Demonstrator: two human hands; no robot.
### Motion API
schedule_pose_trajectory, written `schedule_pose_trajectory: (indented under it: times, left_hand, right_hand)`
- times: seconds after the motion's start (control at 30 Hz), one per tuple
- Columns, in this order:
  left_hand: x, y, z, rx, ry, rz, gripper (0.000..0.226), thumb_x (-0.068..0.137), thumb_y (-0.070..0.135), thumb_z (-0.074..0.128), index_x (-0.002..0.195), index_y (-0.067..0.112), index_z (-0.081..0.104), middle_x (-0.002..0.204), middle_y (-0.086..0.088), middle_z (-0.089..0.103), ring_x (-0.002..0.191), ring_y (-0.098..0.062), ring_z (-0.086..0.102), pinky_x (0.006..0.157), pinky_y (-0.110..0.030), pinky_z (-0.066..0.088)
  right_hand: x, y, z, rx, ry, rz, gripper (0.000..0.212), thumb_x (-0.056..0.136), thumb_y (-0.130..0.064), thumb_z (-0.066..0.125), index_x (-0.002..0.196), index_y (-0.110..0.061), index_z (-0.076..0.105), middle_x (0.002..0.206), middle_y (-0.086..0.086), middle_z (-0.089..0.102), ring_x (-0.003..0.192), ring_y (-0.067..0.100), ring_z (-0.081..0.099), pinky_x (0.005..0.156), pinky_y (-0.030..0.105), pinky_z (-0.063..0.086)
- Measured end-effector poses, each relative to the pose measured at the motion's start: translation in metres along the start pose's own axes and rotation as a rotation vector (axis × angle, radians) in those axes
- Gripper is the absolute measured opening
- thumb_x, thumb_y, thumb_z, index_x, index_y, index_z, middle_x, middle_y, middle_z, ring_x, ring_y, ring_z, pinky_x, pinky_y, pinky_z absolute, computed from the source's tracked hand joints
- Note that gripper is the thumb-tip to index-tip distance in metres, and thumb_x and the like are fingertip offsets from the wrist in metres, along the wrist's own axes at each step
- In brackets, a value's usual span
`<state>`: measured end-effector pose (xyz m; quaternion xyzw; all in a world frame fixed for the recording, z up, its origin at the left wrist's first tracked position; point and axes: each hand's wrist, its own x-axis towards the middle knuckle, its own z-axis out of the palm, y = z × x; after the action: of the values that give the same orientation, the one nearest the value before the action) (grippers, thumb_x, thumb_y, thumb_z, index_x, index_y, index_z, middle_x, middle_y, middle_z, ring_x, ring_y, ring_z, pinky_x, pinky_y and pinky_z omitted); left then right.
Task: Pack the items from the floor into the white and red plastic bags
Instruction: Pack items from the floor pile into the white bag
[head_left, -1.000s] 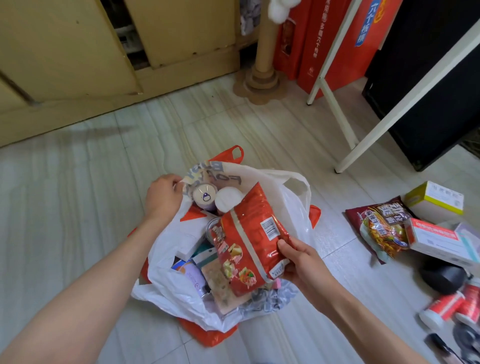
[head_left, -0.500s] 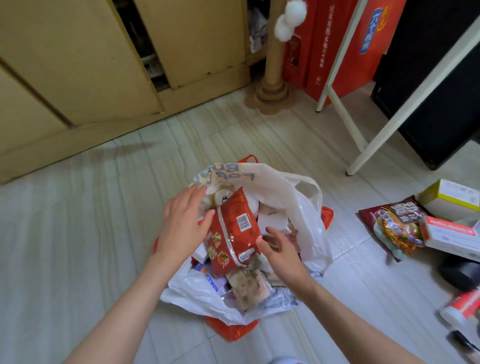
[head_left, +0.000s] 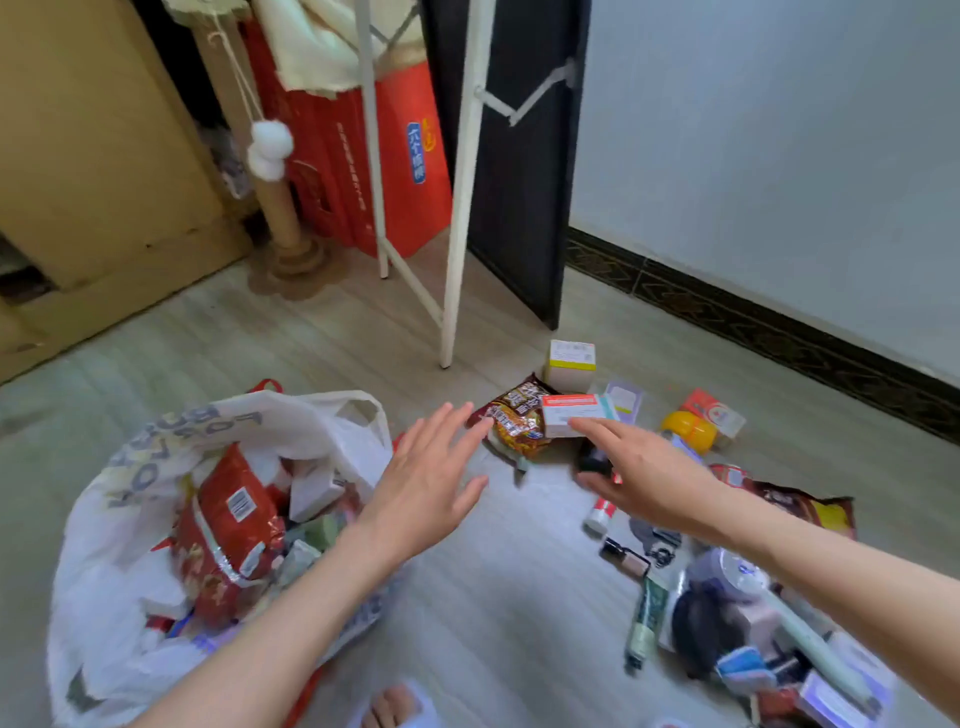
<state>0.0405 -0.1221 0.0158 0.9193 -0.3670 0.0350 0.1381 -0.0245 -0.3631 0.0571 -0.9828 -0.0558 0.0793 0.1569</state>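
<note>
The white plastic bag (head_left: 130, 519) sits open at lower left, with a red bag's handle (head_left: 266, 385) showing behind it. Inside lies the red snack packet (head_left: 228, 525) among boxes. My left hand (head_left: 428, 478) hovers open over the floor right of the bag, fingers spread, holding nothing. My right hand (head_left: 636, 470) reaches forward with straight fingers, its fingertips at the white and red box (head_left: 574, 413). That box lies on a dark noodle packet (head_left: 511, 415). A yellow and white box (head_left: 570, 364) stands behind them.
Several loose items lie on the floor at right: a yellow round object (head_left: 688, 430), an orange box (head_left: 714, 413), tubes (head_left: 644, 618), a dark snack bag (head_left: 800, 506). A white frame leg (head_left: 460, 234), red cartons (head_left: 400, 156) and a scratching post (head_left: 283, 208) stand behind.
Both hands left the red snack packet in the white bag and swung right toward the floor items. The view turned right, bringing the wall and more items into sight.
</note>
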Motion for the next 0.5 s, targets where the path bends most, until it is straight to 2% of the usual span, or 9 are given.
schedule_pose_trajectory:
  times: [0.2, 0.27, 0.33, 0.37, 0.5]
  left_hand:
    - [0.026, 0.075, 0.091, -0.108, -0.179, 0.128, 0.054, 0.080, 0.042, 0.042, 0.126, 0.016, 0.049, 0.129, -0.011, 0.055, 0.119, -0.031, 0.052, 0.092, -0.046, 0.045]
    - [0.024, 0.089, 0.126, -0.132, -0.251, 0.177, 0.055, 0.073, 0.035, 0.061, 0.124, 0.017, 0.049, 0.124, -0.010, 0.058, 0.113, -0.030, 0.058, 0.087, -0.044, 0.049]
    - [0.023, 0.097, 0.156, -0.165, -0.311, 0.230, 0.068, 0.060, 0.024, 0.078, 0.121, 0.017, 0.048, 0.118, -0.010, 0.062, 0.106, -0.030, 0.062, 0.082, -0.042, 0.052]
    - [0.023, 0.099, 0.170, -0.187, -0.340, 0.248, 0.069, 0.058, 0.019, 0.077, 0.119, 0.017, 0.047, 0.117, -0.010, 0.062, 0.104, -0.030, 0.062, 0.080, -0.041, 0.053]
    - [0.041, 0.108, 0.202, -0.231, -0.373, 0.323, 0.040, 0.070, 0.013, 0.048, 0.110, 0.017, 0.051, 0.107, -0.012, 0.063, 0.093, -0.030, 0.064, 0.071, -0.036, 0.056]
  right_hand:
    - [-0.091, 0.110, 0.037, 0.154, 0.038, 0.436, 0.058, 0.091, -0.035, 0.053, 0.141, -0.016, 0.032, 0.141, 0.006, 0.044, 0.127, 0.024, 0.042, 0.103, 0.030, 0.031]
    - [-0.115, 0.132, 0.066, 0.210, 0.038, 0.567, 0.055, 0.091, -0.034, 0.052, 0.140, -0.016, 0.034, 0.140, 0.007, 0.044, 0.127, 0.023, 0.041, 0.103, 0.031, 0.031]
    - [-0.133, 0.144, 0.092, 0.250, 0.030, 0.655, 0.052, 0.091, -0.032, 0.053, 0.138, -0.018, 0.038, 0.138, 0.006, 0.047, 0.125, 0.022, 0.041, 0.101, 0.030, 0.031]
    - [-0.138, 0.148, 0.103, 0.260, 0.035, 0.686, 0.051, 0.090, -0.031, 0.055, 0.137, -0.018, 0.040, 0.136, 0.006, 0.048, 0.125, 0.023, 0.041, 0.101, 0.030, 0.031]
    - [-0.137, 0.158, 0.129, 0.241, 0.042, 0.733, 0.063, 0.079, -0.035, 0.069, 0.133, -0.016, 0.044, 0.135, 0.006, 0.047, 0.124, 0.026, 0.042, 0.103, 0.034, 0.033]
